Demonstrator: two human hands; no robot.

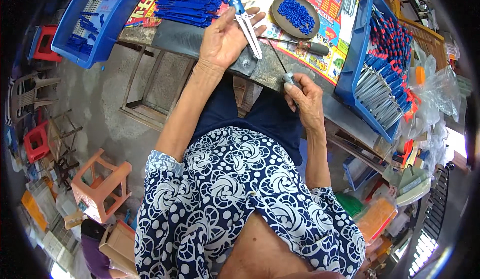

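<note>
- Presently, the left hand (226,39) lies palm-up at the near edge of the desk (200,39), fingers loosely curled around a metal divider with a blue cap (247,25); its two legs point toward the person.
- The right hand (304,99), closed on a thin screwdriver (280,64), rests just off the desk edge, with the shaft angled up and left toward the divider.
- To do this step well, I judge the divider should stay braced against the desk and the tip should meet the joint squarely.
- Pose: left forearm extended and wrist turned outward; right elbow tucked in, wrist bent.
- Nearby: a dish of blue caps (296,15) on the far side, and a blue tray of finished dividers (382,79) at right.
</note>
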